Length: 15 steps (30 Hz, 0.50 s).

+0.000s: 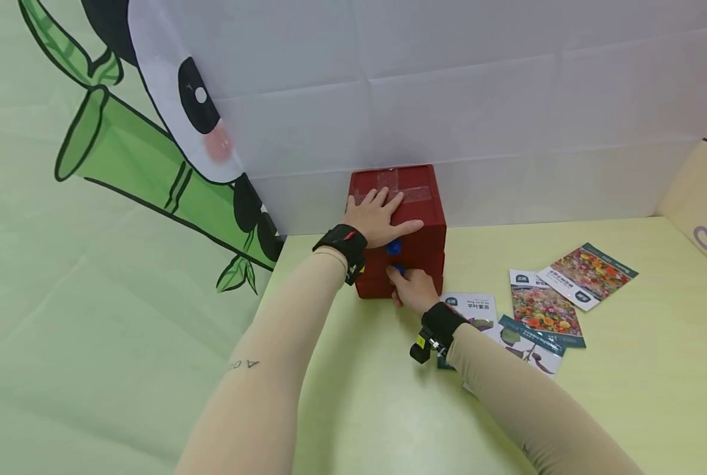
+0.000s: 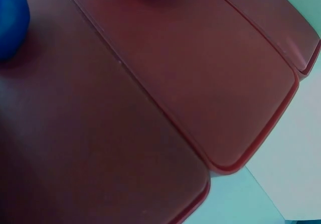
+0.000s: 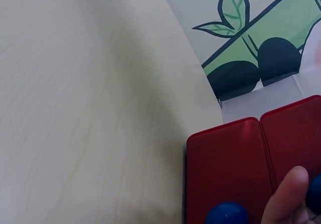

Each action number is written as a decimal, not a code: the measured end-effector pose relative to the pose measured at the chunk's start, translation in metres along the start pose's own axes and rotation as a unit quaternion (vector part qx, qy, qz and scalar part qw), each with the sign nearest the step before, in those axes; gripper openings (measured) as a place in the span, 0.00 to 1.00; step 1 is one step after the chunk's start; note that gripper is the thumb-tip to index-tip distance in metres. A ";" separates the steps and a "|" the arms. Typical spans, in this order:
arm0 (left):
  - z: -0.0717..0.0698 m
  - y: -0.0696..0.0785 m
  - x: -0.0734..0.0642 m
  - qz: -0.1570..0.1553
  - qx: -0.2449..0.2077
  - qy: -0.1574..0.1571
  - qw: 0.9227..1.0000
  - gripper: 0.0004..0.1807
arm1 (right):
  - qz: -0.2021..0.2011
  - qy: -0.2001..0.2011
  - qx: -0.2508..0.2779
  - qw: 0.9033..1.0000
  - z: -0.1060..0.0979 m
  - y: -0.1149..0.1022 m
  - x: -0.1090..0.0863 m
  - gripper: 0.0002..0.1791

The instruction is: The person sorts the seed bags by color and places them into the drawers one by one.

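Note:
A red drawer box [image 1: 430, 227] with clear tape on its top stands against the back wall. My left hand [image 1: 375, 219] rests on its top with the fingers spread. On the front are blue knobs; the upper knob [image 1: 393, 247] shows just below my left hand. My right hand [image 1: 414, 289] pinches a lower blue knob [image 1: 399, 269] at thumb and fingers. In the left wrist view the drawer fronts [image 2: 215, 78] sit side by side with narrow seams between them. My right thumb [image 3: 291, 194] overlaps a drawer front in the right wrist view, beside another blue knob [image 3: 226, 215].
Several printed packets lie right of the box, including a flower packet [image 1: 546, 310], an angled flower packet [image 1: 591, 274] and a plant packet [image 1: 534, 349]. A packet [image 1: 472, 307] is partly behind my right wrist. The yellow table [image 1: 644, 369] meets the printed back wall [image 1: 507, 132].

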<state>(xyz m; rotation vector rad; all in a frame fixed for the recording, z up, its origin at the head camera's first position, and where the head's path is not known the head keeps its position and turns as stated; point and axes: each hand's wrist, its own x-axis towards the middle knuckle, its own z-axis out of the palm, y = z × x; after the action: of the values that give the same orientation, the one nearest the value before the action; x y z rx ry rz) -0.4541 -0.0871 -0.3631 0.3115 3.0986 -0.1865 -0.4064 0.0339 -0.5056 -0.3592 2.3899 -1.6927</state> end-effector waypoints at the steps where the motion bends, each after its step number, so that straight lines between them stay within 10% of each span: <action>1: 0.000 0.000 -0.001 0.000 0.001 0.002 1.000 0.49 | 0.000 0.002 -0.001 1.000 0.001 0.000 -0.001 0.32; 15: 0.003 -0.002 -0.010 0.010 0.005 0.012 1.000 0.49 | 0.002 0.028 -0.020 0.999 0.016 -0.001 -0.019 0.32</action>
<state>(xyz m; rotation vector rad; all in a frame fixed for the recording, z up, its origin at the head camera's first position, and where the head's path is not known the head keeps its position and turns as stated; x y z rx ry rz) -0.4450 -0.0913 -0.3651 0.3480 3.1176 -0.2009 -0.3835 0.0255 -0.5095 -0.3166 2.4663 -1.6765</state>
